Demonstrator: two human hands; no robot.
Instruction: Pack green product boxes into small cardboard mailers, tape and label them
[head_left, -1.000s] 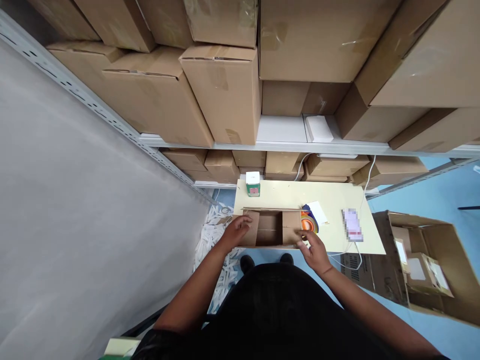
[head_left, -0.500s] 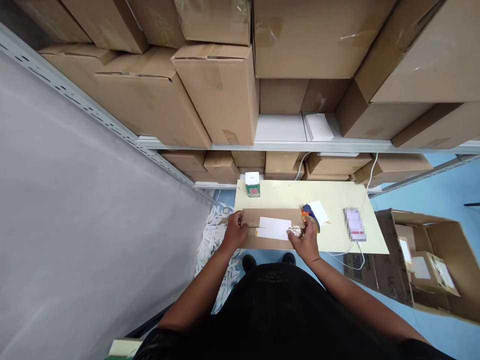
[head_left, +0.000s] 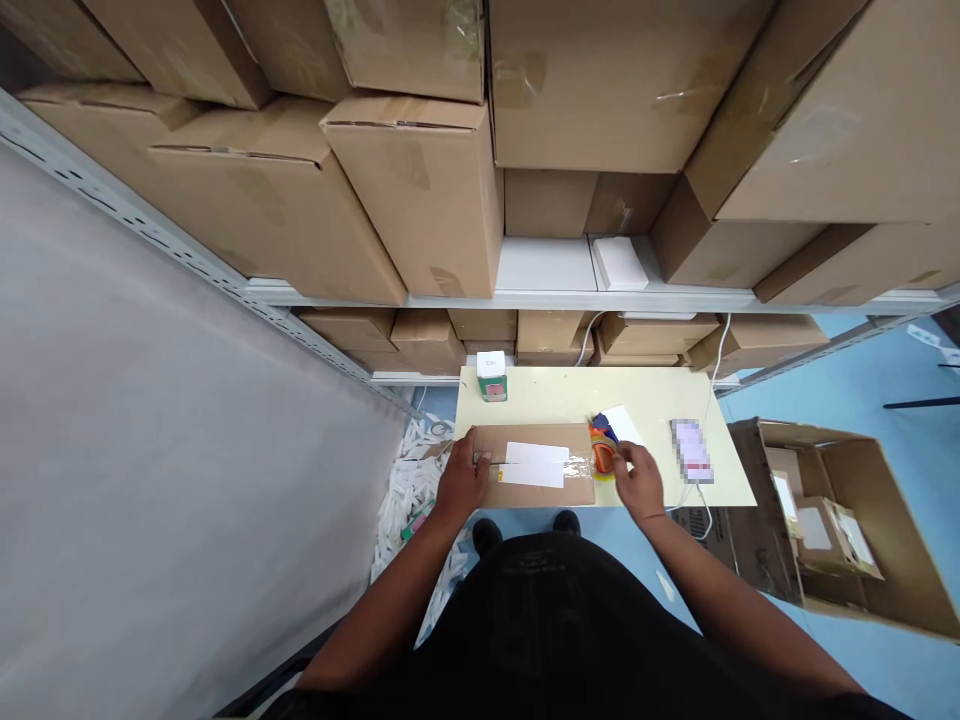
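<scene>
A flat cardboard box (head_left: 536, 497) lies on the cream table at its front edge, with white labels (head_left: 534, 466) and a shiny strip of clear tape on top. My left hand (head_left: 461, 478) grips the box's left end, thumb on the top face. Just past the box's right end is an orange and blue tape dispenser (head_left: 602, 450). My right hand (head_left: 640, 482) is at its right side, fingers closed on its edge. Part of the dispenser is hidden behind those fingers. A white sheet of paper (head_left: 622, 424) lies behind it.
On the table (head_left: 555, 392) stand a small green-and-white box (head_left: 492, 376) and, farther right, a phone (head_left: 691, 450) with a white cable. Shelves (head_left: 547, 298) full of cartons rise behind. An open carton (head_left: 862, 450) sits at right; paper strips (head_left: 405, 480) litter the floor at left.
My right hand has left the box's right end and moved right onto the tape dispenser. My left hand stays on the box. The whole view has shifted slightly.
</scene>
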